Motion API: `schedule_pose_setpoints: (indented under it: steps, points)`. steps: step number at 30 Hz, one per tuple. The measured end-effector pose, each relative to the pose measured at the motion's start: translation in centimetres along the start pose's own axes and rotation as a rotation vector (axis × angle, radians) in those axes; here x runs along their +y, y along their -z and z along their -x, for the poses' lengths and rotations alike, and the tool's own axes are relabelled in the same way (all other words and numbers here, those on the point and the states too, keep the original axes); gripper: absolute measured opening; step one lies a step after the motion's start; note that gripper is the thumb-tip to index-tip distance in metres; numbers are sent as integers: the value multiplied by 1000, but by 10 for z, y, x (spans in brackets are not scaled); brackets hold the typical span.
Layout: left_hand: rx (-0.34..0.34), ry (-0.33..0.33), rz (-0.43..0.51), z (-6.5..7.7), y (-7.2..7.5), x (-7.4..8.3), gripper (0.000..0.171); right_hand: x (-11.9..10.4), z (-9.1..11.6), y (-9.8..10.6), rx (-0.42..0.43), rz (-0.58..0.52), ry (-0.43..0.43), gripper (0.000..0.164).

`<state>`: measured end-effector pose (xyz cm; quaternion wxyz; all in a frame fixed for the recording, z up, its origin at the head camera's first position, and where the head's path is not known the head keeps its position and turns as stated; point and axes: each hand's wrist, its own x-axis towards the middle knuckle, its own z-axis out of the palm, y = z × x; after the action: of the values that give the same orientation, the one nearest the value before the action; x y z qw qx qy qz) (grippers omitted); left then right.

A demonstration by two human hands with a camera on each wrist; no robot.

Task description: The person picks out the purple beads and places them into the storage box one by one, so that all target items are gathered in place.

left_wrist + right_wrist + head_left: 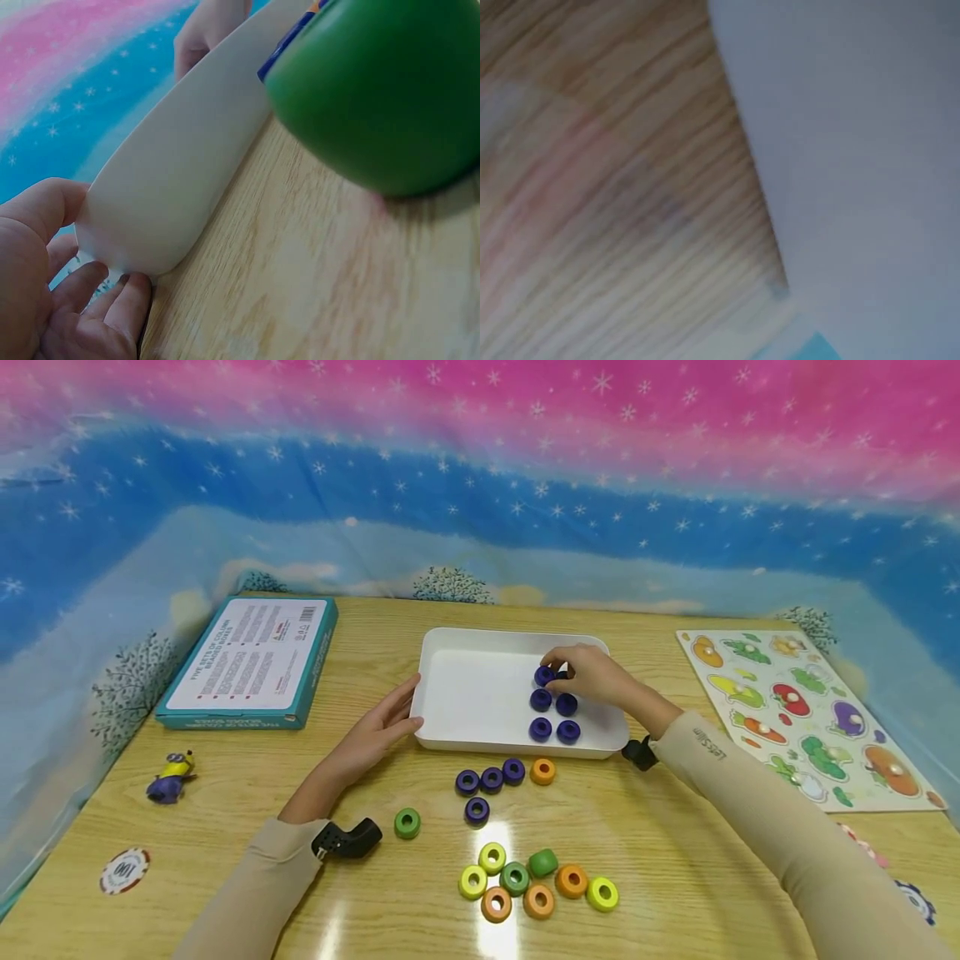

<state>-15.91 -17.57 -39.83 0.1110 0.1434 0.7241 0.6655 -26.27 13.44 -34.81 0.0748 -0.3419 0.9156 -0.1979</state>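
A white tray [480,693] lies on the table with several purple beads in rows in its right part. My right hand [588,672] reaches over the tray's right side and pinches a purple bead [545,677] at the far end of a row. Another bead beside it is partly hidden by the fingers. At the tray's left end my left hand [378,727] touches the outer wall with thumb and fingers, holding nothing; the left wrist view shows these fingers [127,307] against the wall. Only tray wall [855,180] and table fill the blurred right wrist view.
In front of the tray lie more purple beads [491,779], an orange bead [543,772], a green bead [407,822] and a mixed cluster including a yellow bead [603,894]. A teal box [247,660] and minion figure [172,777] stand left, a vegetable puzzle board [810,718] right.
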Motion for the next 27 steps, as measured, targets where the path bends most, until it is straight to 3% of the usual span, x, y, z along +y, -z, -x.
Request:
schedule_pose_setpoints:
  steps: [18, 27]
  points:
    - [-26, -6, 4, -2, -4, 0, 58, 9, 9, -2, -39, 48, -28, 43]
    - [8, 6, -21, 0, -1, 1, 58, -2, 27, 16, 129, -13, 49, 37]
